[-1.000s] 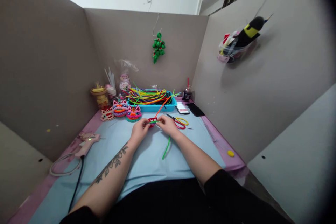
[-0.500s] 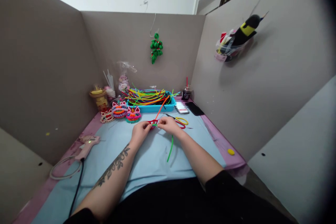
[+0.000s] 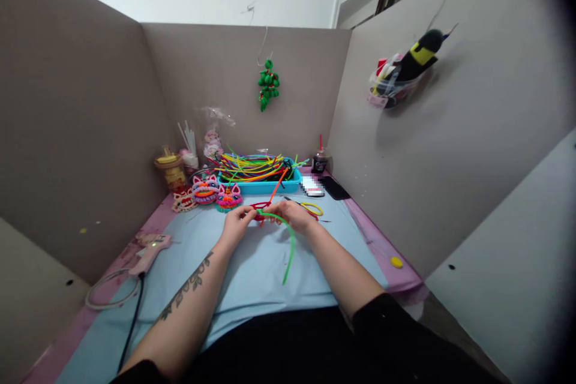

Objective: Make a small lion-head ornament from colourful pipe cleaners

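Together, both hands (image 3: 270, 219) bend fuzzy green stem (image 3: 290, 246).

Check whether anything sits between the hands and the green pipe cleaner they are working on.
Nothing visible does: the left hand and right hand already pinch the green pipe cleaner and a small red piece between them.

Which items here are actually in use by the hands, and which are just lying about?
In use:
left hand and right hand, both on the red wire piece
green pipe cleaner
orange pipe cleaner

Lying about:
blue tray of pipe cleaners
scissors
glue gun
finished cat-face pieces
phone
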`<act>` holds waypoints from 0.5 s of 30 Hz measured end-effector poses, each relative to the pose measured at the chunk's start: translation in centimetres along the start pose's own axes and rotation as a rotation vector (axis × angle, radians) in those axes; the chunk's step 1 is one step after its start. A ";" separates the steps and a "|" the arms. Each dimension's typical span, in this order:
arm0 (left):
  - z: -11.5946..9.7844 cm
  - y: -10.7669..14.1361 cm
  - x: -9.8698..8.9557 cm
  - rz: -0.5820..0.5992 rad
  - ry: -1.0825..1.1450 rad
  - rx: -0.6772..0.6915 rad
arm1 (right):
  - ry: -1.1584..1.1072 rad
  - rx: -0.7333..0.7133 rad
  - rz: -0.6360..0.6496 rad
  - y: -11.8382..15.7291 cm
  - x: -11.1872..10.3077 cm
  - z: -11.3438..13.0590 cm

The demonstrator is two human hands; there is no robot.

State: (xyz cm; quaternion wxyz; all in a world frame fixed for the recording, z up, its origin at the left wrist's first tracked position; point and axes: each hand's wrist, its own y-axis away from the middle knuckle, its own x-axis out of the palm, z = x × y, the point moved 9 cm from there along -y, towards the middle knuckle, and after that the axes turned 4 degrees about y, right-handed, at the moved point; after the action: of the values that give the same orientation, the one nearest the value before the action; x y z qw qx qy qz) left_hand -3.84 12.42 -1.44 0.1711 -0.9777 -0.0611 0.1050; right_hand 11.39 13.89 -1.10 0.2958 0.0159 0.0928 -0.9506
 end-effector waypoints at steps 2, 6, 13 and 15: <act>0.6 -0.1 -0.2 -0.020 0.120 -0.083 | -0.007 -0.019 -0.144 0.0 -1.6 0.2; 1.5 0.2 0.3 -0.009 0.291 -0.230 | 0.242 -0.161 -0.412 0.4 -3.4 1.4; 1.6 0.7 1.6 0.082 0.305 -0.261 | 0.318 -0.216 -0.390 0.1 -1.0 0.7; 1.7 0.7 1.6 0.075 0.253 -0.227 | 0.353 -0.226 -0.374 -0.1 -0.7 0.7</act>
State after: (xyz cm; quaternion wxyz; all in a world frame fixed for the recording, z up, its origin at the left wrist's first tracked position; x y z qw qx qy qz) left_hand -2.59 12.54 -3.51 0.0617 -0.9978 -0.0140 -0.0199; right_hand 11.98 14.22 -0.37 0.0946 0.1306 0.2499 -0.9548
